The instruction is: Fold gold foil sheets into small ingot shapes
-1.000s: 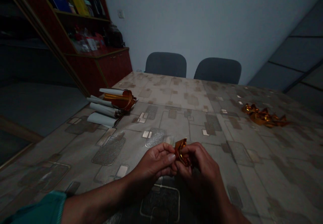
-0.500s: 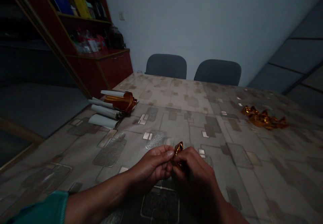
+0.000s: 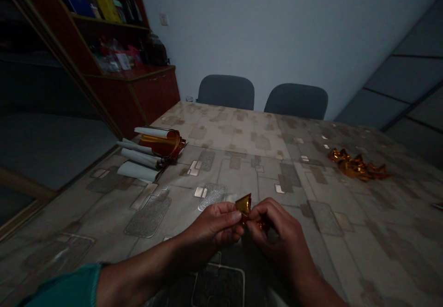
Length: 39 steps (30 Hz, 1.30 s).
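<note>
Between my two hands, above the near part of the table, is a small folded piece of shiny gold foil paper (image 3: 244,202). My left hand (image 3: 221,224) pinches it from the left with thumb and fingers. On the other side, my right hand (image 3: 277,226) grips its lower right part between thumb and forefinger. Fingers cover much of the fold. A row of folded gold foil pieces (image 3: 358,165) lies at the right of the table. Sheets of gold foil paper (image 3: 159,145) with pale backs lie loosely curled at the left.
The patterned tabletop (image 3: 238,154) spreads out before me. Two grey chairs (image 3: 226,91) stand at its far side against the wall. A red-brown cabinet (image 3: 152,92) with shelves of goods rises behind the left edge.
The foil has turned, so a flat pointed flap now shows above my left thumb. My right hand has shifted slightly right. The whole view has moved a little.
</note>
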{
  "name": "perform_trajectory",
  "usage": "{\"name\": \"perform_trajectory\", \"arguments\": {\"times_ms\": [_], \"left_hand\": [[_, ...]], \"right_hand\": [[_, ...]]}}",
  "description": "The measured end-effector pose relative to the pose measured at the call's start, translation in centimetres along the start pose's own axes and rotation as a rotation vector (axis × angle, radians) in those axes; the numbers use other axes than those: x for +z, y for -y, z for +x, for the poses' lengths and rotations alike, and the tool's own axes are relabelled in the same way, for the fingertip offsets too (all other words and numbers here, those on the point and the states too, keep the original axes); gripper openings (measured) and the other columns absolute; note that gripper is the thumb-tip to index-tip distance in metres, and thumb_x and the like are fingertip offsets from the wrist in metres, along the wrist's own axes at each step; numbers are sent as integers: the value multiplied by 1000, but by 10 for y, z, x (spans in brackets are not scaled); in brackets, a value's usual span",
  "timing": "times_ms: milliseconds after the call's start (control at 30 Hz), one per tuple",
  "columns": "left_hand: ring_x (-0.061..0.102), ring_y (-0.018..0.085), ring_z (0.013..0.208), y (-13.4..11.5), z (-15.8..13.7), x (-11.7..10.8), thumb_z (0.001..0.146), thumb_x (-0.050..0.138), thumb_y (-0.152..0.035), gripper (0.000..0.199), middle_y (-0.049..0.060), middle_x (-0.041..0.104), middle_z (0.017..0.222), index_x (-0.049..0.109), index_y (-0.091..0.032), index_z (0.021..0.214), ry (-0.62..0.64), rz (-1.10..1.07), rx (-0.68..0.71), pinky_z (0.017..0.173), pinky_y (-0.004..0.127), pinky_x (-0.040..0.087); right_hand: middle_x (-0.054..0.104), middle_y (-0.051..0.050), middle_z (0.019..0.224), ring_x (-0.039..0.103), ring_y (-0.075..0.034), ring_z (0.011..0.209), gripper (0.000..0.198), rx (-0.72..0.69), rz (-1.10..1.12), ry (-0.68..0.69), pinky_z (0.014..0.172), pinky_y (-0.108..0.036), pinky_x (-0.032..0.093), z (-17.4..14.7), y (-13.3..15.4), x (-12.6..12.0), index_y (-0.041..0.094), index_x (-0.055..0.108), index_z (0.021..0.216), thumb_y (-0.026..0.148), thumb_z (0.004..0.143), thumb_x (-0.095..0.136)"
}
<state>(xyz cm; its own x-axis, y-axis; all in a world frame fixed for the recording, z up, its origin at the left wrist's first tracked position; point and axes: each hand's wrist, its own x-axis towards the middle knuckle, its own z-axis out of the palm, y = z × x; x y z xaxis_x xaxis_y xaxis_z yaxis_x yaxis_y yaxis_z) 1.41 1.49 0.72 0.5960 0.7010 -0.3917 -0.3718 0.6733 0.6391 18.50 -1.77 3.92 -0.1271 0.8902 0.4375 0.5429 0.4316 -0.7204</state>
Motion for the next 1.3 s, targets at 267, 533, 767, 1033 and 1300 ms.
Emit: {"name": "perform_trajectory", "arguments": {"times_ms": [267,533,767,1033,1300], "left_hand": [[62,8,63,7,9,-2,75,83,-33,29,4,69,79,64,-13,85,8,-26,44,59,16,47],[61,9,60,17,8,-4,73,83,-31,28,1,65,66,61,-14,76,-49,-21,83,57,17,45],[65,11,66,18,5,-2,75,82,-26,24,4,70,74,61,-14,77,-41,-59,126,63,19,48],[64,11,62,21,5,-2,76,81,-28,22,2,70,69,63,-15,76,-73,52,167,61,21,47],[62,10,57,22,7,-2,74,82,-31,25,1,69,64,63,-14,76,-53,98,200,57,20,46]], "right_hand": [[60,-1,68,56,-14,55,11,139,8,0,48,-25,43,-1,-6,2,21,59,77,13,80,52],[57,-1,70,53,-14,58,12,176,97,31,51,-26,41,-4,-13,1,22,56,75,16,86,55],[55,-2,76,54,-15,64,19,210,200,38,50,-25,40,-5,-17,2,23,47,68,12,80,55],[50,-2,71,52,-18,65,22,165,70,33,54,-29,37,-4,-11,6,25,35,65,11,76,50],[48,0,72,46,-15,60,19,156,60,19,52,-27,35,-8,-13,9,24,41,71,15,81,54]]}}
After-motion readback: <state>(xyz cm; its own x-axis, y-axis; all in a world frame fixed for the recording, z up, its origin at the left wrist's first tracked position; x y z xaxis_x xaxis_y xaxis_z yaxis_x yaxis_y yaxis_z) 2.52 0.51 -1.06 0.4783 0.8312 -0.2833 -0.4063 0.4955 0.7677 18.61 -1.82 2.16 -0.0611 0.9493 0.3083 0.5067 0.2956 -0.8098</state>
